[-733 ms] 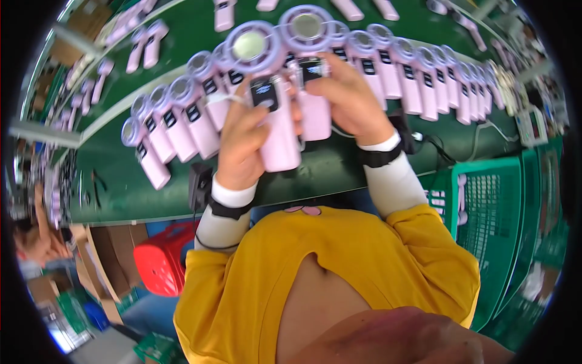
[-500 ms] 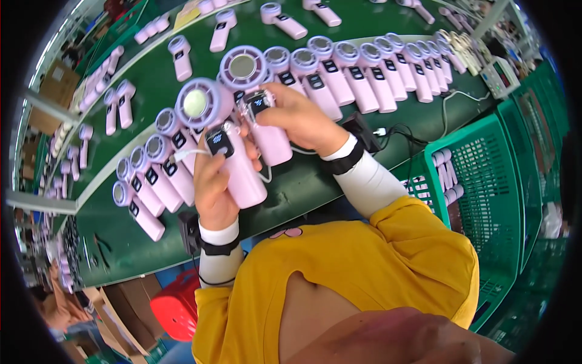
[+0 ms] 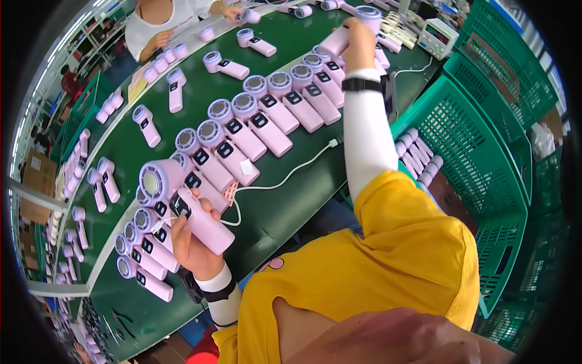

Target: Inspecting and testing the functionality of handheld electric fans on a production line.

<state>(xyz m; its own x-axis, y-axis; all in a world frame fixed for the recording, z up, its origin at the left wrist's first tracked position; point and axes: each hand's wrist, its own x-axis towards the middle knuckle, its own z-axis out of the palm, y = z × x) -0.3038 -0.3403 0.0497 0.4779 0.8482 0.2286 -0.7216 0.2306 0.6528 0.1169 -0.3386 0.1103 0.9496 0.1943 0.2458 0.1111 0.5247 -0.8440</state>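
Note:
My left hand (image 3: 200, 258) is closed around a pink handheld fan (image 3: 209, 227) with a lilac round head and a dark display panel. A white plug on a cable end (image 3: 159, 225) is close by its fingers; whether it is plugged in I cannot tell. At the far right, my right hand (image 3: 362, 45) grips another pink handheld fan (image 3: 334, 42), held over the end of a row. That row of similar fans (image 3: 276, 136) lies slantwise across the bench between my hands. A white charging cable (image 3: 282, 182) lies in front of the row, its plug loose.
A green bench (image 3: 267, 209) carries more fans farther back. Green plastic crates (image 3: 494, 158), one with fans inside, stand at my right beside a white instrument box (image 3: 438, 37). Pliers (image 3: 124, 327) lie at lower left. Across the bench, another person's hand (image 3: 229, 11) is near a fan.
My right hand has moved far right with its fan, away from the left hand. My left hand still holds its fan, now lower in view. The view has swung to the right.

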